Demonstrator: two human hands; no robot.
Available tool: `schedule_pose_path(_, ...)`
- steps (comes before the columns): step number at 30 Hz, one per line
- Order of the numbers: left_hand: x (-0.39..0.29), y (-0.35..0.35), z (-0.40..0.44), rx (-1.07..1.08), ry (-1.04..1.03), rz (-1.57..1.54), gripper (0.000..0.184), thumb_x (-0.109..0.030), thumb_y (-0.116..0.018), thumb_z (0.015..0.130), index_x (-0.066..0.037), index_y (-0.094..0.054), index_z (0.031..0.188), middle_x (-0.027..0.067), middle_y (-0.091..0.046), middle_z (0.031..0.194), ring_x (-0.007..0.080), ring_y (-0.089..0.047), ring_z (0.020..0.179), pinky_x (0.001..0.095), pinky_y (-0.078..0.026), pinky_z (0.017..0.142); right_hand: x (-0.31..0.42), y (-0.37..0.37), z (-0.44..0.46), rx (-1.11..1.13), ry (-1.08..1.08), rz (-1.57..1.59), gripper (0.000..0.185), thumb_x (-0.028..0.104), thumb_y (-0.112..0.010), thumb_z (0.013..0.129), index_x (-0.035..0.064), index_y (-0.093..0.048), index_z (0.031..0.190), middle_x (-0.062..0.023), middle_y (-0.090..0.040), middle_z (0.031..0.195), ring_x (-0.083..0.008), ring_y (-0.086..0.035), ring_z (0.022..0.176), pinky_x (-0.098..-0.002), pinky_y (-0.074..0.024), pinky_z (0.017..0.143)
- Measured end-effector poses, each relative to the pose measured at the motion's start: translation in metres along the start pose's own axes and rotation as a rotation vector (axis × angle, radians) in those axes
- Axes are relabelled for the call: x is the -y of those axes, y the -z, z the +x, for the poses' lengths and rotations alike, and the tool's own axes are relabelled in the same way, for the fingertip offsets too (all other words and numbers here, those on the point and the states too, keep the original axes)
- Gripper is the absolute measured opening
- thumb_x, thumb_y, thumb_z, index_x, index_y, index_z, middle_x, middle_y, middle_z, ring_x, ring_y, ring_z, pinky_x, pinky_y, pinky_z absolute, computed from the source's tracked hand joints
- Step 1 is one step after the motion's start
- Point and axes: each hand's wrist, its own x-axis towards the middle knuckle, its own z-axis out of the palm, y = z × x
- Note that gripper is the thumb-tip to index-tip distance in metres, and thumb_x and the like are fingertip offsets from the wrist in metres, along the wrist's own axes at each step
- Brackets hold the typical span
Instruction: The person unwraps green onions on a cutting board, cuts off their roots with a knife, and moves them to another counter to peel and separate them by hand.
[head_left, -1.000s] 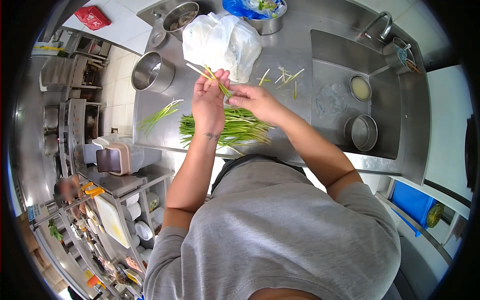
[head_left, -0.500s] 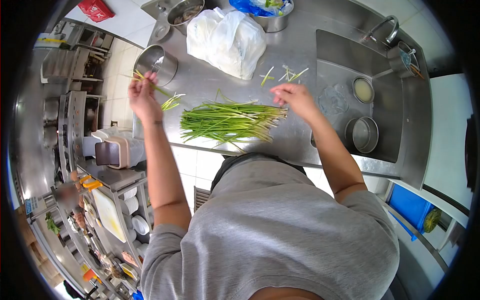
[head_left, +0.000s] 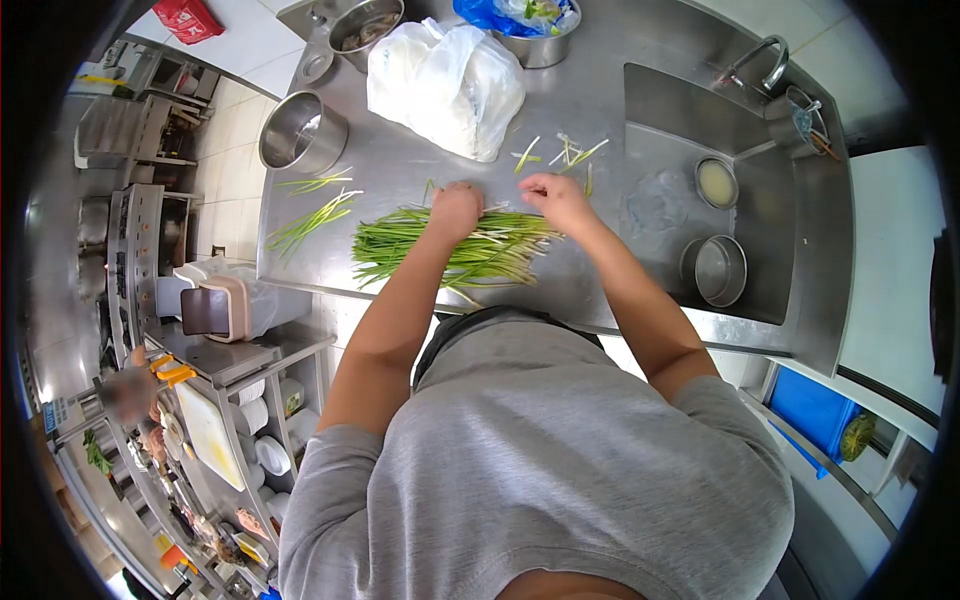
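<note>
A thick bunch of thin green onions (head_left: 400, 245) lies on the steel counter (head_left: 400, 150), green tops to the left and pale ends to the right. My left hand (head_left: 457, 210) is closed at the far edge of the bunch, apparently pinching a stalk whose pale end shows toward the right. Close by on the right, my right hand (head_left: 562, 203) has thumb and fingers pinched together above the pale ends. Whatever is between them is too small to make out. Several separate green onions (head_left: 312, 220) lie at the left. Small pale trimmings (head_left: 583, 153) are scattered beyond my right hand.
A white plastic bag (head_left: 445, 95) stands behind the bunch. An empty steel pot (head_left: 303, 133) is at the back left, with another steel bowl (head_left: 365, 35) beyond. On the right, the sink (head_left: 770, 270) holds a small pot and a bowl of cloudy liquid (head_left: 716, 184).
My left hand has moved right from the left pile to the bunch, leaving stalks on the counter there. My right hand has shifted slightly left. More trimmings lie near it.
</note>
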Motion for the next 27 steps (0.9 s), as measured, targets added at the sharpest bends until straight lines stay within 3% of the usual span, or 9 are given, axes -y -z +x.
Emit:
schedule_pose_path(3,0.002,-0.001,0.002,-0.015,-0.059,0.086,0.013,-0.018,-0.068,0.074,-0.015,-0.066,0.087,0.008,-0.062,0.093,0.0305,-0.057,0.093,0.0434,-0.042,0.081,-0.011,0.003,-0.001,-0.043,-0.002,0.076,0.023,0.013,-0.066,0.081,0.0027,-0.066,0.102,-0.0112,-0.068,0.092,-0.019,-0.064,0.083,-0.0302,-0.049,0.076)
schedule_pose_path(5,0.002,0.011,0.003,0.02,0.021,-0.22,0.01,-0.015,-0.068,0.077,-0.012,-0.065,0.085,0.0075,-0.064,0.089,0.0267,-0.06,0.087,0.0388,-0.045,0.078,-0.013,0.008,-0.002,-0.048,-0.078,0.077,0.022,0.013,-0.066,0.082,0.0017,-0.066,0.101,-0.0088,-0.068,0.093,-0.0157,-0.063,0.087,-0.0283,-0.0482,0.08)
schedule_pose_path(9,-0.03,0.062,-0.008,-0.069,0.069,-0.85,0.007,-0.008,-0.065,0.082,-0.003,-0.061,0.085,0.0069,-0.066,0.082,0.0161,-0.062,0.077,0.0281,-0.047,0.073,0.021,0.015,-0.019,-0.034,-0.091,0.517,0.021,0.014,-0.066,0.083,0.0011,-0.066,0.1,-0.006,-0.067,0.096,-0.0132,-0.059,0.088,-0.0269,-0.0467,0.08)
schedule_pose_path(11,-0.053,0.087,-0.018,-0.005,0.059,-1.018,0.008,-0.006,-0.064,0.084,0.001,-0.059,0.087,0.0065,-0.065,0.082,0.0124,-0.06,0.078,0.0257,-0.046,0.073,0.042,0.015,-0.025,0.05,-0.086,0.804,0.021,0.015,-0.067,0.083,0.0015,-0.065,0.1,-0.0043,-0.065,0.095,-0.0118,-0.058,0.086,-0.0263,-0.0462,0.078)
schedule_pose_path(14,-0.072,0.107,-0.029,0.03,0.08,-1.214,0.009,-0.004,-0.062,0.085,0.002,-0.058,0.09,0.0072,-0.064,0.082,0.0119,-0.059,0.078,0.0234,-0.046,0.073,0.043,0.017,-0.014,-0.043,0.079,0.81,0.021,0.016,-0.068,0.083,0.0025,-0.064,0.099,-0.0034,-0.064,0.089,-0.0096,-0.056,0.08,-0.0248,-0.0452,0.072)
schedule_pose_path(17,-0.073,0.119,-0.034,0.0,0.121,-1.251,0.009,-0.005,-0.063,0.085,0.002,-0.058,0.089,0.0074,-0.065,0.081,0.0122,-0.059,0.077,0.0233,-0.045,0.072,0.053,0.042,-0.005,-0.252,-0.016,1.191,0.016,0.015,-0.068,0.082,0.003,-0.065,0.093,-0.0021,-0.063,0.082,-0.0088,-0.054,0.073,-0.0234,-0.0441,0.069)
schedule_pose_path(23,-0.079,0.12,-0.031,-0.045,0.141,-1.378,0.011,-0.005,-0.065,0.084,0.002,-0.059,0.091,0.0087,-0.065,0.08,0.0129,-0.06,0.075,0.0244,-0.045,0.074,0.063,0.036,-0.009,0.184,0.017,0.768,0.016,0.016,-0.066,0.084,0.0031,-0.065,0.093,-0.0009,-0.062,0.08,-0.0086,-0.052,0.066,-0.0233,-0.0437,0.065)
schedule_pose_path(27,-0.081,0.123,-0.035,0.032,0.16,-1.366,0.015,-0.004,-0.066,0.083,0.003,-0.059,0.094,0.0101,-0.066,0.081,0.0139,-0.061,0.075,0.0254,-0.046,0.076,0.056,0.049,0.0,-0.043,-0.012,0.999,0.016,0.017,-0.066,0.084,0.0033,-0.065,0.092,-0.0004,-0.062,0.078,-0.0079,-0.052,0.066,-0.0238,-0.0437,0.064)
